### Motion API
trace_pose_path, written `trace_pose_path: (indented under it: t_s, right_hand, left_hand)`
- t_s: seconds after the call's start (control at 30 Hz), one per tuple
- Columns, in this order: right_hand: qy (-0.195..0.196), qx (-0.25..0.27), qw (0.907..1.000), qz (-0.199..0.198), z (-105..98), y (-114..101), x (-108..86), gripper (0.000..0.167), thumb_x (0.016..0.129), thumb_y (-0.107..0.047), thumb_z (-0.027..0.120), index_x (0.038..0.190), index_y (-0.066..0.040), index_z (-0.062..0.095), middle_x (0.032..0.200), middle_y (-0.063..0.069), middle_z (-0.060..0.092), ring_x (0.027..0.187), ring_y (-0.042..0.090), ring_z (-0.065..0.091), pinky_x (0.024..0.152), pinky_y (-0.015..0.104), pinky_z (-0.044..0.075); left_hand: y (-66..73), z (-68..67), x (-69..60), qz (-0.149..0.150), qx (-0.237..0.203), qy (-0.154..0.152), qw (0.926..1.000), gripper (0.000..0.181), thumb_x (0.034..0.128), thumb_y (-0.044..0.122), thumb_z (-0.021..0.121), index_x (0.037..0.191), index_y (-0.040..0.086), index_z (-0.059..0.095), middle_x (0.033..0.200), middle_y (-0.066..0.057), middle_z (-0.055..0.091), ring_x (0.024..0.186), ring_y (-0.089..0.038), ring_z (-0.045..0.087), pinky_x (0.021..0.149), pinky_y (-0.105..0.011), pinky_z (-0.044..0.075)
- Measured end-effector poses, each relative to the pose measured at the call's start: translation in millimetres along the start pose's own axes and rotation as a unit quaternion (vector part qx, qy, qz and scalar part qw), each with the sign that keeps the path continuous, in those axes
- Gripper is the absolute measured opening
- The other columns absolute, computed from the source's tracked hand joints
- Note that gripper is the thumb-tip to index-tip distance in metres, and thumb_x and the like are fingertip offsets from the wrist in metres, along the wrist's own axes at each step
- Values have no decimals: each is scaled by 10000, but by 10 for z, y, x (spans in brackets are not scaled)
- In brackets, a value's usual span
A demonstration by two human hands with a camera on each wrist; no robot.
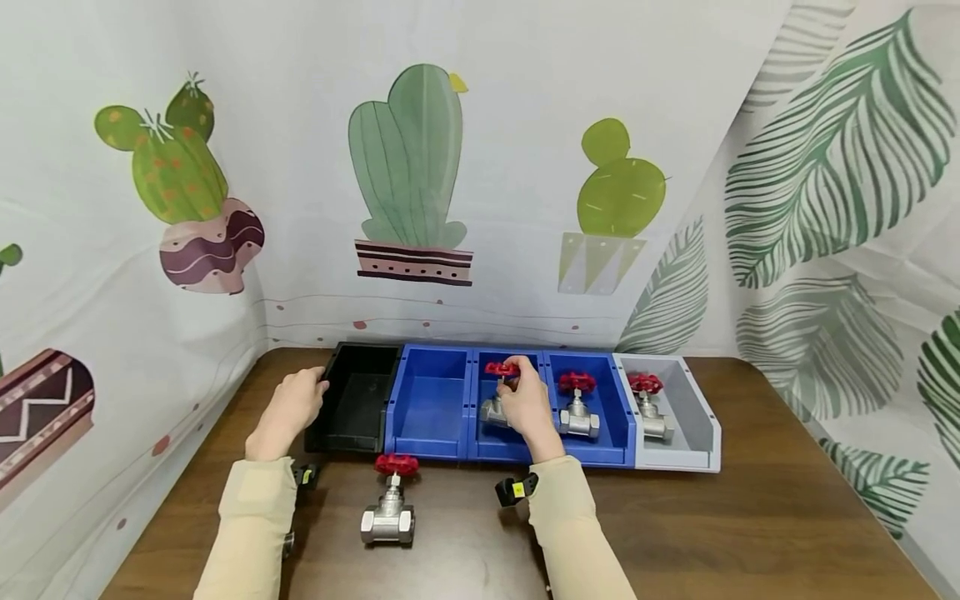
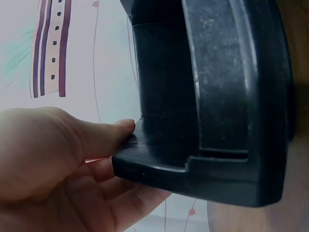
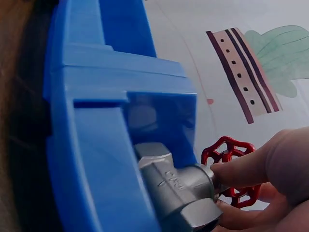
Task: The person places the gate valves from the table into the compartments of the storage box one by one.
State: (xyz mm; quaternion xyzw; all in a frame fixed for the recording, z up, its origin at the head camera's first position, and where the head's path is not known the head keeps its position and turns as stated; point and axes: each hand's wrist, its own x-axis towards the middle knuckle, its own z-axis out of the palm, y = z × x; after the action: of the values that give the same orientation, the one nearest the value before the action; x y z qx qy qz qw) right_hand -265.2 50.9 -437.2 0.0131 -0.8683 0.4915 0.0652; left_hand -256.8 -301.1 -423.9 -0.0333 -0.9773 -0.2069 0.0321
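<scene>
Right of centre in the head view, a metal valve [image 1: 493, 411] is held inside the third bin [image 1: 504, 451] from the left, a blue one. It is gripped by the right hand [image 1: 528, 407], with the thumb [image 3: 246, 169] laid at the stem just under the red handwheel [image 1: 498, 367] and fingers curled on the other side. At centre left, the side wall of the black bin [image 1: 360, 442] is pinched by the left hand [image 1: 291, 408], thumb on the edge, fingers outside.

Valve judged heavy for its size, rigid, hard to break; the smooth metal body is likely slippery, and weight is probably concentrated in the wide lower body [image 3: 166, 186]. A secure hold should be had at the neck beneath the wheel, as used now; if only the rim were taken, the wheel might turn and the body swing. Black bin looks like stiff, light plastic, easily shifted, best pinched at the wall.

Right fingertips are partly hidden by wheel and thumb. Valve's lower end is cut off at the bottom of the right wrist view; raised marking cannot be read. Contact with the bin floor cannot be told. Left fingertips are masked by the black wall, and its interior is lost in shadow. A dark object [image 1: 288, 545] by the left sleeve [image 1: 251, 517], lower left, is mostly covered; not identifiable.
</scene>
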Motion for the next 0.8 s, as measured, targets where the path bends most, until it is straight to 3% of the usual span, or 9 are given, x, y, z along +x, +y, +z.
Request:
trace_pose_path:
  t_s: [0.2, 0.47, 0.63, 0.8]
  right_hand:
    - [-86, -46, 9998, 178, 86, 29, -17, 354, 938, -25, 605, 1280, -92, 539, 782, 68, 579, 626, 208, 507, 543, 326, 405]
    - [-198, -155, 9992, 303, 131, 49, 11, 369, 979, -33, 530, 1342, -77, 482, 1044, 140, 623, 684, 238, 518, 580, 342, 418]
    - [-297, -141, 9980, 534, 138, 64, 38, 448, 990, -35, 486, 1431, -65, 411, 1336, 192, 542, 963, 313, 567, 761, 421, 459]
    - [-364, -98, 9963, 772, 153, 102, 61, 577, 986, -42, 482, 1519, -41, 263, 1444, 246, 440, 1269, 405, 462, 988, 525, 410]
  left_hand:
    - [-3, 3, -14, -24, -1, 56, 10000, 396, 1022, 67, 456, 1332, -180, 457, 1254, -374, 535, 1121, -534, 522, 925, -614, 422]
    - [11, -3, -27, -123, -43, 110, 9999, 394, 1024, 72, 460, 1339, -164, 467, 1253, -363, 544, 1110, -532, 531, 919, -612, 430]
    - [1, 7, -14, -85, -29, 91, 9999, 399, 1028, 77, 454, 1342, -169, 458, 1259, -369, 536, 1110, -532, 531, 917, -610, 431]
    - [-15, 14, -8, -76, -40, 34, 10000, 406, 1030, 81, 455, 1348, -172, 448, 1264, -372, 531, 1113, -531, 530, 917, -607, 433]
